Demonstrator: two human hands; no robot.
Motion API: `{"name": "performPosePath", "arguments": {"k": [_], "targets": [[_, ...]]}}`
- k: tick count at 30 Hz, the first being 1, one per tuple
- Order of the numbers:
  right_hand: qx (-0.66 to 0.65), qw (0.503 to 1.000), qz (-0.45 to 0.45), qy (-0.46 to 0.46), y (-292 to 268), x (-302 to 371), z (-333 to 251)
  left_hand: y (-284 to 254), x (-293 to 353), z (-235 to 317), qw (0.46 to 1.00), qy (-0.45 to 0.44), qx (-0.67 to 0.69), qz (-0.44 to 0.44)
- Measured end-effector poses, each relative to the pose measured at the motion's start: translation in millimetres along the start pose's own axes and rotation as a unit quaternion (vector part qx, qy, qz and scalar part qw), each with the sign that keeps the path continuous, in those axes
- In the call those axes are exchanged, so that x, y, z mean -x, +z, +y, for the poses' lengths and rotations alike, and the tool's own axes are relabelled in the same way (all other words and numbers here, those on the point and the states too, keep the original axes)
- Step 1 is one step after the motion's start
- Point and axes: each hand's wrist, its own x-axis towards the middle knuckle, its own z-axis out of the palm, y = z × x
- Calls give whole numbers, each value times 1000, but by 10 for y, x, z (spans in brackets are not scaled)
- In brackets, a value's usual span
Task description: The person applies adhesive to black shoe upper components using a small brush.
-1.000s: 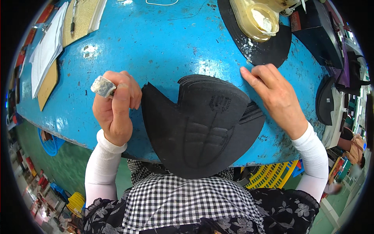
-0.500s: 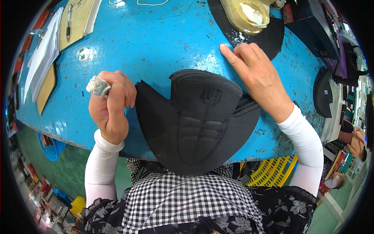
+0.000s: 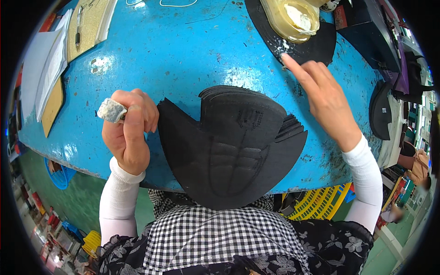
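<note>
On the table, the black stack lies with its rounded end past the near edge. To its right, the right hand is loosely open, seemingly empty; the left hand, nearer, just beside its left corner, curls round a dauber.

The tub stands behind the stack, rightward.

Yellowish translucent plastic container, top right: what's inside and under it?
Inside the yellowish translucent plastic container is a white substance; its depth is hidden. Under it lies flat black rounded sheet material, flecked with white; whatever the container's base covers cannot be seen.
</note>
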Motion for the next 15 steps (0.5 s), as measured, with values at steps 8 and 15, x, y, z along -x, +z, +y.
{"name": "performPosePath", "arguments": {"k": [8,15], "targets": [[1,1000,11,-11,-6,74,-4,-6,-4,-14,999,-28,-18,26],[-139,988,59,21,-34,66,95,-1,-4,-4,1000,3,-5,5]]}}
